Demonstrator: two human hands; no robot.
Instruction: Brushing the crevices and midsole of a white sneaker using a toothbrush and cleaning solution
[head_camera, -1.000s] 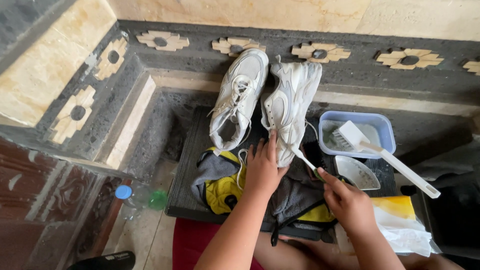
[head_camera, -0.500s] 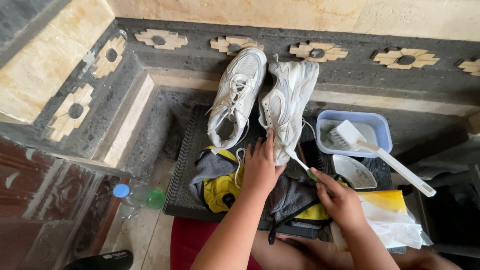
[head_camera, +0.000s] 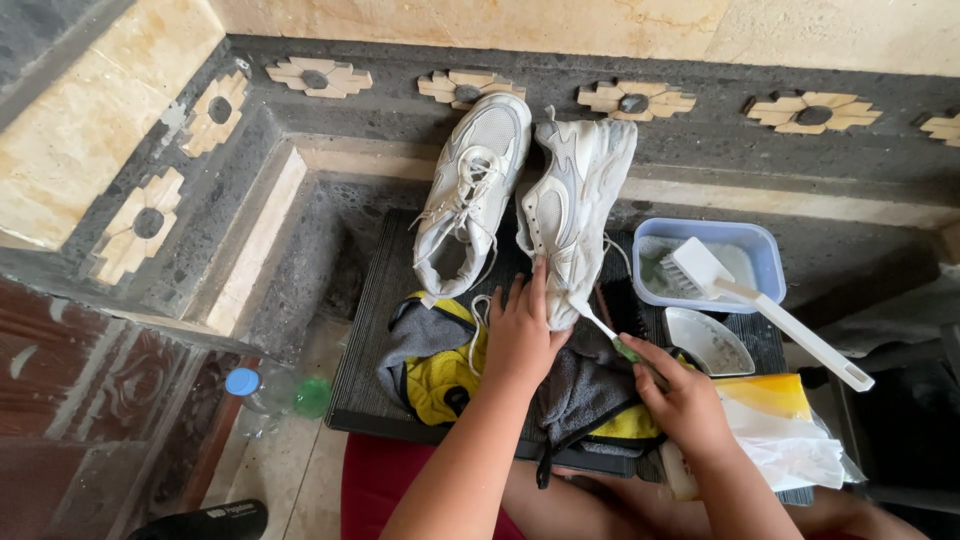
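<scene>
Stone step with flower-pattern tiles and a beige wall behind; a dark mat lies on the floor below it. Left hand rests flat, fingers spread and extended, pressing the heel of the right white sneaker, which leans against the step. Second white sneaker sits just left of and above that hand. Right hand is closed around a small green-handled brush, its tip touching the sneaker beside the left fingers. Grey-and-yellow cloth is under and left of the left hand. Beyond the right hand: blue tub holding a white long-handled brush, and a small white dish. Plastic bag is just right of the right hand. Bottle is well left, off the mat.
</scene>
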